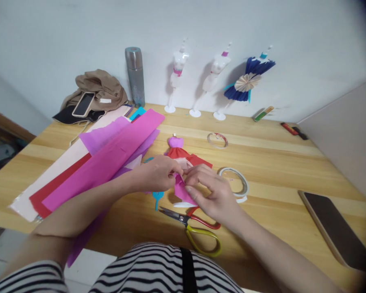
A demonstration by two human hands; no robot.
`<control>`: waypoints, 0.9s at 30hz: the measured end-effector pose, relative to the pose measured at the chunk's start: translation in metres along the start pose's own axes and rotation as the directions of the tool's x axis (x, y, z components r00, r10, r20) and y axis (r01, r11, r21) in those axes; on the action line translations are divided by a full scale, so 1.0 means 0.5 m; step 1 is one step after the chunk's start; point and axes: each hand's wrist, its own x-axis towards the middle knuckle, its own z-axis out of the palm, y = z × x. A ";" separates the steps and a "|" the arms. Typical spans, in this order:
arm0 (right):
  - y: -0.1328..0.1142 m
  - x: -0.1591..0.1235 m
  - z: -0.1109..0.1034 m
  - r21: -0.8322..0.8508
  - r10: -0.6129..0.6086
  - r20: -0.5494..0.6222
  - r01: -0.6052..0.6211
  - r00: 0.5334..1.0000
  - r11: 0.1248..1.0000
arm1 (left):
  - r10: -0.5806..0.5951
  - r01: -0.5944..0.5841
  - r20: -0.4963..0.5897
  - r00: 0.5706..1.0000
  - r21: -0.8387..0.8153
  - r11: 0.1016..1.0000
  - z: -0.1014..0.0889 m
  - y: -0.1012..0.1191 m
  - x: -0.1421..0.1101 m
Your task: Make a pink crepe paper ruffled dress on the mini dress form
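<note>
My left hand [158, 173] and my right hand [215, 191] meet over the table, pinching a small piece of magenta crepe paper [184, 194] between their fingertips. Just beyond them lies a mini dress form [175, 142] with a purple top and a red skirt; its lower part is hidden by my hands. Scissors [184, 219] with one red and one yellow handle lie right below the paper, blades parted. A blue flat piece [157, 196] is beside my left hand. A roll of white tape [242, 183] sits beyond my right hand.
Layered crepe paper sheets [110, 156] cover the left side. Three mini dress forms [178, 65] stand along the wall, one in blue paper. A steel flask [136, 79], brown cloth with a phone [83, 104], a thin tape ring [218, 140] and a large phone [335, 228] surround the work area.
</note>
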 end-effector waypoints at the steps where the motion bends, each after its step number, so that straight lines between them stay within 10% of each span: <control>1: -0.006 -0.003 0.005 -0.019 -0.031 0.006 0.031 1.000 0.999 | -0.022 0.023 -0.013 1.000 0.022 1.000 0.002 -0.002 0.000; 6: -0.033 -0.014 0.024 -0.035 -0.039 0.055 0.040 0.998 0.999 | -0.131 0.065 -0.160 0.978 -0.363 0.930 0.001 -0.011 -0.003; 11: -0.043 -0.012 -0.002 0.307 0.191 0.067 -0.202 0.979 0.930 | -0.196 -0.290 -0.369 0.909 -0.894 0.341 -0.031 0.008 -0.004; 14: -0.039 -0.012 -0.024 0.474 0.292 0.113 -0.309 0.950 0.824 | -0.406 -0.378 -0.440 0.801 -0.897 0.228 -0.054 0.002 0.002; 17: -0.033 -0.014 -0.039 0.550 0.452 0.136 -0.447 0.881 0.706 | -0.509 -0.283 -0.391 0.767 -0.918 0.278 -0.063 -0.014 0.004; 22: -0.027 -0.013 -0.052 0.564 0.617 0.075 -0.543 0.783 0.622 | -0.356 0.038 -0.199 0.913 -0.828 0.559 -0.031 0.013 -0.012; 27: -0.021 -0.009 -0.046 0.653 0.628 0.039 -0.496 0.777 0.573 | 0.049 -0.078 -0.468 0.882 -0.043 0.996 0.027 0.072 -0.039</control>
